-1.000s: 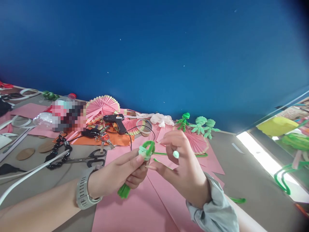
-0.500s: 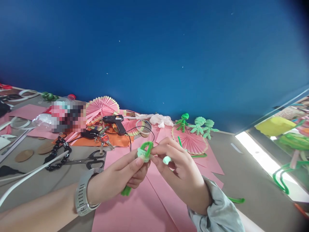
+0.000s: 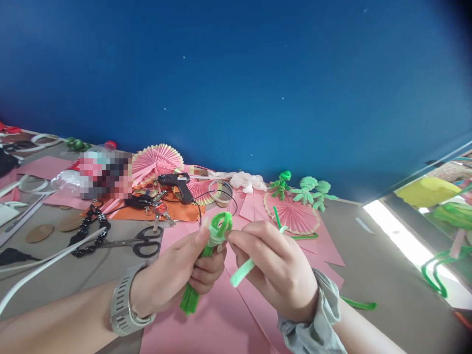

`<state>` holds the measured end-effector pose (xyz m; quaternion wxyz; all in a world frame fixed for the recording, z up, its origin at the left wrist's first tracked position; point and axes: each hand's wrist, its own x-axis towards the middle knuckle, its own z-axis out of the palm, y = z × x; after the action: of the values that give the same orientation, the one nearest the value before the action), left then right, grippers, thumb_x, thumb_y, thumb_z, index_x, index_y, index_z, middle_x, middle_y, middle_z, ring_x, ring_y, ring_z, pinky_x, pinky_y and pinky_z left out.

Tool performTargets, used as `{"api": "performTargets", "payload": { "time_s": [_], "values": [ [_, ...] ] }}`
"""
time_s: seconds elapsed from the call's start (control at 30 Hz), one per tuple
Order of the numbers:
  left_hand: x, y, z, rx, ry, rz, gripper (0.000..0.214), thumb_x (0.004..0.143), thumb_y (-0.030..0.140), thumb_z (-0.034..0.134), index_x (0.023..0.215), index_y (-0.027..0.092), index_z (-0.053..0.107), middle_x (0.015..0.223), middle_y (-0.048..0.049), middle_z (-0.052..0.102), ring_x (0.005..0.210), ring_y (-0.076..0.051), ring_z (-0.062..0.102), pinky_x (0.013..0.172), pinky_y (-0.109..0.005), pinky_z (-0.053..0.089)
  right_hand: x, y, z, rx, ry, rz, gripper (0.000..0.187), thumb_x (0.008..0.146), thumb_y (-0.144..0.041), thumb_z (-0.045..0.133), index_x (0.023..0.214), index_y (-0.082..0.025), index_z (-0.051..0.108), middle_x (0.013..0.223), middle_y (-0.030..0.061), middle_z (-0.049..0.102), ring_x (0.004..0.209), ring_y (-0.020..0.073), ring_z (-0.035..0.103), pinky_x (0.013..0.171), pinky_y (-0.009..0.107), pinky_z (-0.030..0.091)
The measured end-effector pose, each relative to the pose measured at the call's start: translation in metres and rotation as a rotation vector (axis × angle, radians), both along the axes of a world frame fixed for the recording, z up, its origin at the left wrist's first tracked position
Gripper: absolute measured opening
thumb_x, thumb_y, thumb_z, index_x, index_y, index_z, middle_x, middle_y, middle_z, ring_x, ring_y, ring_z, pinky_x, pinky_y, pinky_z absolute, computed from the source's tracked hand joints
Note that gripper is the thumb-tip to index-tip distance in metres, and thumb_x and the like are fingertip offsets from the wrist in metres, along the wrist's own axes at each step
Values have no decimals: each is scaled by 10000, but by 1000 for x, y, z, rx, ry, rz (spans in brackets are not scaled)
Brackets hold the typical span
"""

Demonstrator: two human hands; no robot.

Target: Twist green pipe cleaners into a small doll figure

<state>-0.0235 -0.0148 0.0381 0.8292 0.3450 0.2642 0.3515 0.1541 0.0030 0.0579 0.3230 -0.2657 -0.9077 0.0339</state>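
My left hand (image 3: 177,273) is closed around a bundle of green pipe cleaners (image 3: 190,299), its thumb raised alongside. Green loops stick up at the top, and a pale green pipe cleaner is wound round the bundle just below them. With fingers pinched, my right hand (image 3: 282,268) holds a pale green pipe cleaner (image 3: 242,273) close beside the loops. One end of it pokes out below the fingers and another bit shows above the hand. Whether this strand joins the wound part is hidden by my fingertips.
Pink paper sheets (image 3: 206,324) lie under my hands. Beyond are a black glue gun (image 3: 179,184), keys (image 3: 161,210), scissors (image 3: 142,242), folded pink fans (image 3: 157,160) and a tape roll (image 3: 220,191). Finished-looking green pipe-cleaner figures (image 3: 306,189) stand by the blue wall (image 3: 236,88).
My left thumb has lifted off the wound part, and more of the green bundle shows. The pale strand's end now points down-left from my right hand, which has turned slightly.
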Motion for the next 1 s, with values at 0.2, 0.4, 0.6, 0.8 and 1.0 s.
{"api": "performTargets", "payload": {
  "time_s": [0.2,0.4,0.6,0.8,1.0],
  "values": [
    [1,-1,0,12,-6,56,412,874,526,308,675,171,367,566,72,218,472,-65,108,422,-173,111,-3,-2,3,58,-12,-17,250,862,-92,399,1078,-166,500,822,53,560,632,140,531,553,255,470],
    [0,4,5,-29,-124,46,407,892,497,291,703,155,404,544,82,227,439,-49,101,416,-172,109,3,-2,3,-224,172,41,195,892,-225,346,1081,-182,364,864,63,512,713,166,522,604,294,477],
    [0,6,-2,16,-49,78,424,887,516,275,667,168,376,542,82,234,434,-47,109,413,-176,113,-1,-1,9,-444,97,-116,91,912,-160,340,853,-210,388,674,-20,457,563,115,437,516,232,387],
    [-1,5,-9,122,18,94,410,886,512,287,688,169,392,565,73,254,458,-56,131,424,-177,135,-1,-2,15,-374,187,-56,86,872,-118,451,889,-199,473,797,3,510,709,111,492,647,223,422],
    [0,5,-10,83,23,69,414,881,512,304,705,157,425,564,74,253,460,-55,141,433,-186,125,0,-3,14,-282,156,-29,157,851,-76,471,945,-199,493,817,13,531,744,121,517,666,234,444]
  ]
}}
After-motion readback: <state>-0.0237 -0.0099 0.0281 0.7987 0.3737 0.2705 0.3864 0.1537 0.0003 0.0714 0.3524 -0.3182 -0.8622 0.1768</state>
